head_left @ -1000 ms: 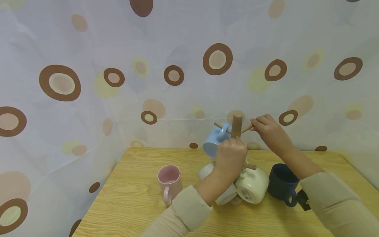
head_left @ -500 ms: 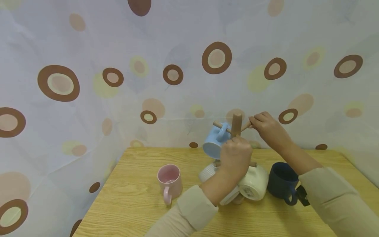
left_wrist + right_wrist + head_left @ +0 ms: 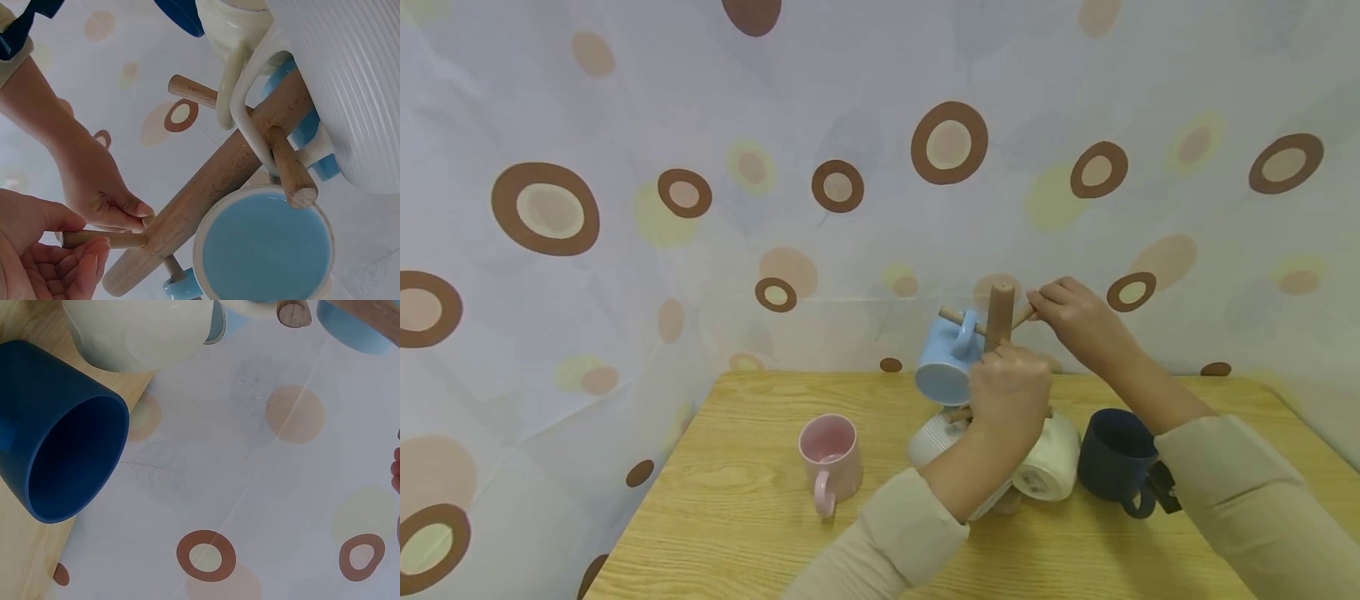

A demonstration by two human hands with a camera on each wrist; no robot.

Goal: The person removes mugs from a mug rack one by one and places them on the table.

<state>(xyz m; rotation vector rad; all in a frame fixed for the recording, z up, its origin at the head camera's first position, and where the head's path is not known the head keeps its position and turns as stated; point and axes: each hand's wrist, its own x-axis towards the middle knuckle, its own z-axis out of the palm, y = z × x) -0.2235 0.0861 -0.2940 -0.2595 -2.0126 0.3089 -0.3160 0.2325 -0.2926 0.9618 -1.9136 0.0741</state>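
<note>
The mug stand (image 3: 1000,315) is positioned about midway between the left and right edges of the tabletop (image 3: 722,517). Open room lies between the pink mug (image 3: 841,467) and the left edge. The left hand (image 3: 1011,396) pinches one upper peg (image 3: 119,240), grip narrow; the right hand (image 3: 1078,323) pinches another (the light blue mug (image 3: 943,371) hangs beside them).

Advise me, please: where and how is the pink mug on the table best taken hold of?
Probably by its handle, coming from the near side. The pink mug stands upright, with the handle turned toward the person and standing out from the wall.
</note>
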